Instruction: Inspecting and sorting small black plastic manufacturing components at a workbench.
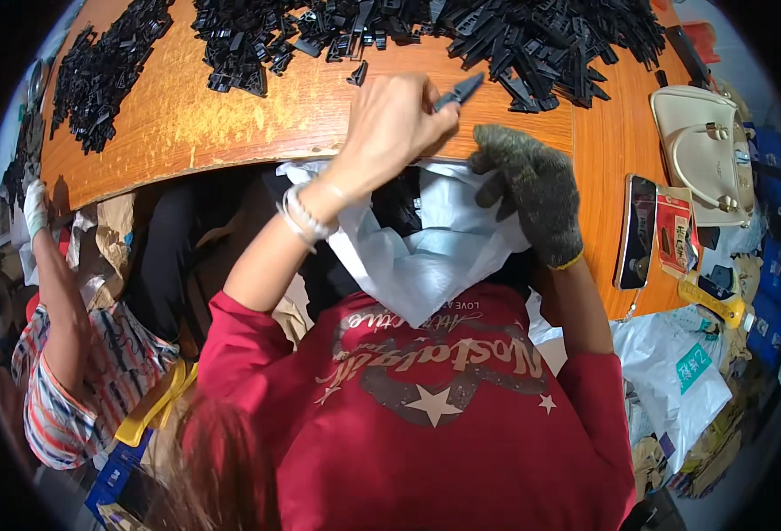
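A wide orange-brown wooden worktop (302,115) is seen from above, with a red printed shirt (426,416) filling the lower middle. Heaps of black plastic clips (541,35) are spread along the far edge of the worktop, and a separate pile lies at its left end. A white plastic bag (435,248) is draped over the near edge, between the shirt and the worktop. The right hand (532,190), covered by a dark knitted glove, is laid on the upper edge of the bag, its fingers curled loosely downward. The left hand (390,124) is bare, with bracelets on the wrist; one black clip (459,91) is pinched between its fingers, just above the bag and just short of the heaps. At the right, a cream handbag (700,150) and a dark phone (637,230) are laid on the worktop. A second person's arm (54,292) is seen at the left.
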